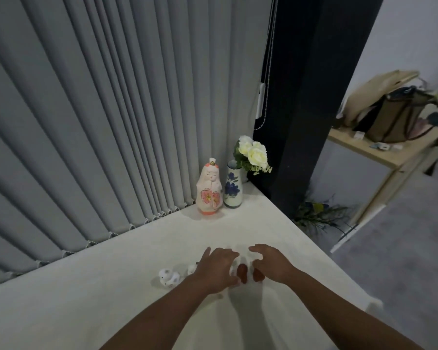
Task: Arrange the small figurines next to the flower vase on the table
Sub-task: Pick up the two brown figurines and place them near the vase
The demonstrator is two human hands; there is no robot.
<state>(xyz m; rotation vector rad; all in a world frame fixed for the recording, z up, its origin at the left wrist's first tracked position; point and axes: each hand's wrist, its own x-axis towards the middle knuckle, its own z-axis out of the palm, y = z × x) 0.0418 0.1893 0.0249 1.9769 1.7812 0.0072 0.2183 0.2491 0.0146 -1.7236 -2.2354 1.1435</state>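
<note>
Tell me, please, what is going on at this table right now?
A person's left hand and right hand reach down over small figurines near the table's front. One small white figurine sits untouched to the left. At the far corner, a tall doll stands beside the flower vase. Any grasp is hidden.

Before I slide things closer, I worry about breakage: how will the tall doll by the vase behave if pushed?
The doll looks glazed ceramic, so probably rigid, brittle and slick. Its rounded base and tall body suggest it may rock or tip. It stands close beside the vase, so a tip could knock that.
</note>
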